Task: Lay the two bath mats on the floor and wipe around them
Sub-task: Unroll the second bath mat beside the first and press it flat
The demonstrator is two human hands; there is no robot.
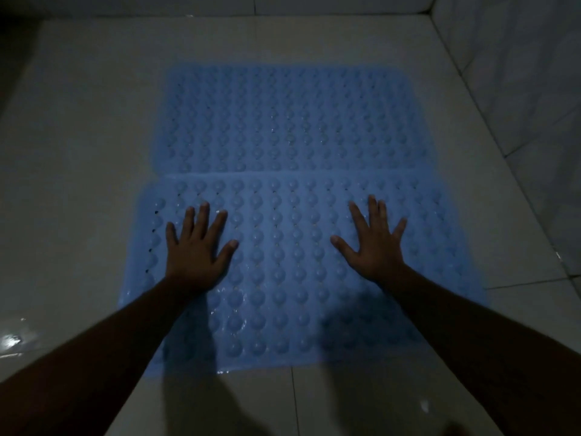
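Two blue bath mats with rows of round bumps lie flat on the white tiled floor. The far mat (283, 121) lies further from me. The near mat (283, 272) lies in front of it, and its far edge overlaps the far mat's near edge. My left hand (196, 250) rests palm down on the left part of the near mat, fingers spread. My right hand (375, 243) rests palm down on its right part, fingers spread. Neither hand holds anything.
The white tiled floor (78, 152) surrounds the mats and looks wet, with glints at the lower left. A tiled wall (518, 73) rises on the right, close to the mats' right edge. Another wall runs along the back. The light is dim.
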